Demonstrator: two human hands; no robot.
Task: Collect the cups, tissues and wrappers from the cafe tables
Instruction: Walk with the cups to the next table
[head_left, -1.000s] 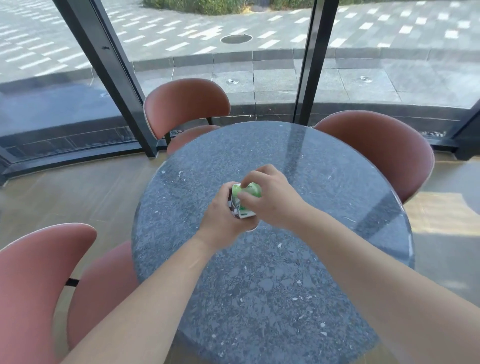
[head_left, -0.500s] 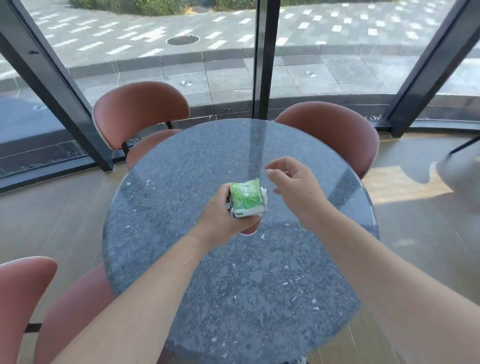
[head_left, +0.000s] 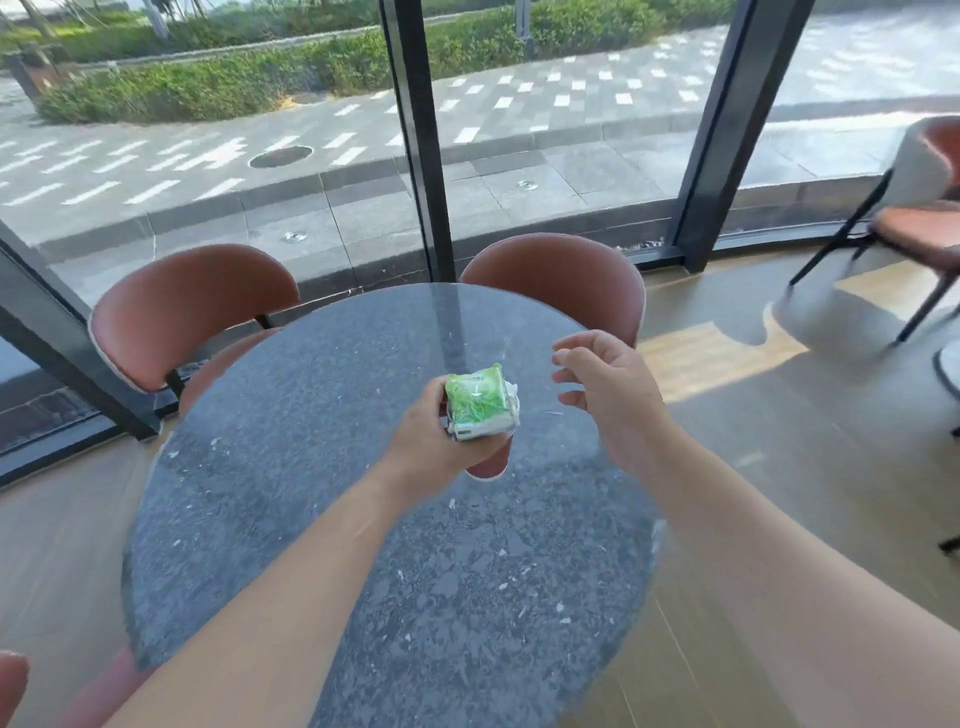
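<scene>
Holding the green tissue pack (head_left: 480, 401) atop a red cup (head_left: 488, 460), my left hand (head_left: 434, 441) consolidates both. My right hand (head_left: 605, 382) hovers beside them, grip wide, free for more.

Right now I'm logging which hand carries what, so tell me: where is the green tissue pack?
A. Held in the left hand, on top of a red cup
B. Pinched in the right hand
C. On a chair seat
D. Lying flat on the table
A: the left hand grips the green tissue pack over a red cup, while the right hand hovers beside it holding nothing.
</scene>
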